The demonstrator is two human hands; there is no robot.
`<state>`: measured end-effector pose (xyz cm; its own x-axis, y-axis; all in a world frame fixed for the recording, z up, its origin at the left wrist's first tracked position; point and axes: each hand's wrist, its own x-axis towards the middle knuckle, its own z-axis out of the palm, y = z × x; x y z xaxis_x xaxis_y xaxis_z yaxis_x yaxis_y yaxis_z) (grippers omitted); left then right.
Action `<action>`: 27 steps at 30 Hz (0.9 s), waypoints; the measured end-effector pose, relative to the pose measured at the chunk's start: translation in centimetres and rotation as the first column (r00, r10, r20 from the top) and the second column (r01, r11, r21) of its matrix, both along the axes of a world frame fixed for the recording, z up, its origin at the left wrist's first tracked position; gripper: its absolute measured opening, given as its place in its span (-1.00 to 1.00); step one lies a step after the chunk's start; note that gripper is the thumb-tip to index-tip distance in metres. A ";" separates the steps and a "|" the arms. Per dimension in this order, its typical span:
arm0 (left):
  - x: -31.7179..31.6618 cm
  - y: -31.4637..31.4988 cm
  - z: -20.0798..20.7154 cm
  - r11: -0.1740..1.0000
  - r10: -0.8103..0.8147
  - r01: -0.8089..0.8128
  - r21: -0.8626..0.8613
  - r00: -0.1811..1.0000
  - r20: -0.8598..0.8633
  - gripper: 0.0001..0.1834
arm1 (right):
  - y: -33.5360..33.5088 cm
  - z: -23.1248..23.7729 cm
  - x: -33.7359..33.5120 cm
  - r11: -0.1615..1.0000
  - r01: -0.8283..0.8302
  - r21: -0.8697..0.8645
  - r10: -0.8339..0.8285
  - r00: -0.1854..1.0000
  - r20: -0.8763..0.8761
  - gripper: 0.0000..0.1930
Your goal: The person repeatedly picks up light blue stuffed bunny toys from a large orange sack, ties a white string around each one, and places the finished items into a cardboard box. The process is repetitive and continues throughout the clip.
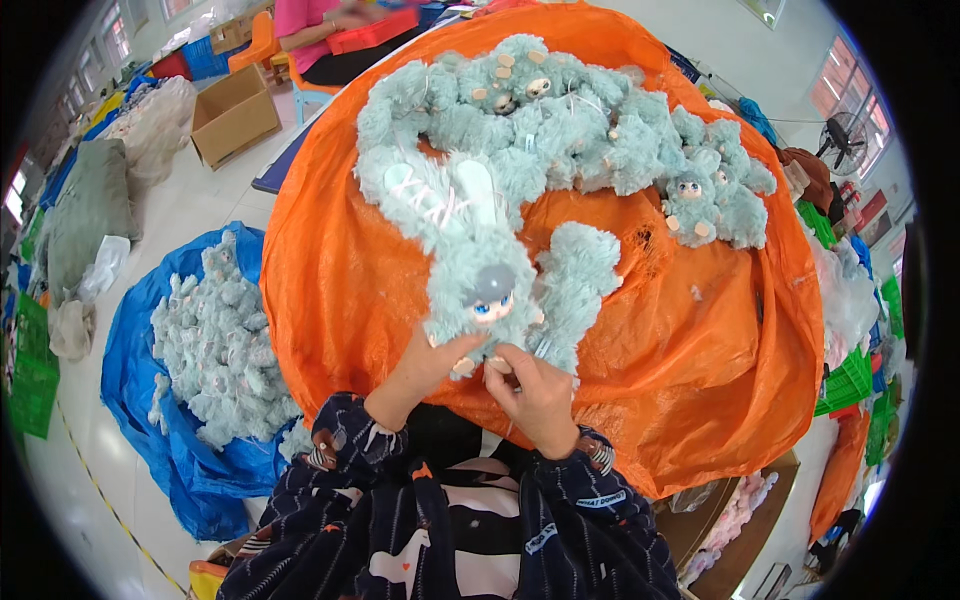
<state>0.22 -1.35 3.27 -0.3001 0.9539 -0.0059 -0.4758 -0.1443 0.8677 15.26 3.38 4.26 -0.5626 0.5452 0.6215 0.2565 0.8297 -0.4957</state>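
Observation:
A pale blue-green plush doll (455, 315) with long ears, a grey forehead and blue eyes lies face up near the table's front edge. Pink lacing crosses one of its ears. My left hand (422, 368) is closed round the doll's lower left side. With its fingers pinched, my right hand (535, 395) grips the doll's lower end by a small beige foot; the fingertips partly hide it. Just right of the doll rests another furry blue-green piece (578, 275), its face not showing.
Orange sheeting (700, 350) covers the table. Furry plush toys (560, 120) pile along its far side, with several more (690, 205) at right. A blue sack (135, 400) of plush pieces stands at left. Beyond are a cardboard box (235, 115) and a person (305, 35) with a red tray.

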 end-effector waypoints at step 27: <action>-1.3 -1.3 2.4 0.938 0.249 -0.161 0.307 0.930 -0.271 -0.34 | -0.8 -3.5 -1.2 0.616 -0.334 -0.713 -0.076 0.876 -0.475 -0.33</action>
<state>-1.03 -2.67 5.64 -0.4348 0.8215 0.3689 -0.1320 -0.4633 0.8763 14.08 2.59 0.73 -0.4594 0.8658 0.1984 -0.2241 0.1031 -0.9691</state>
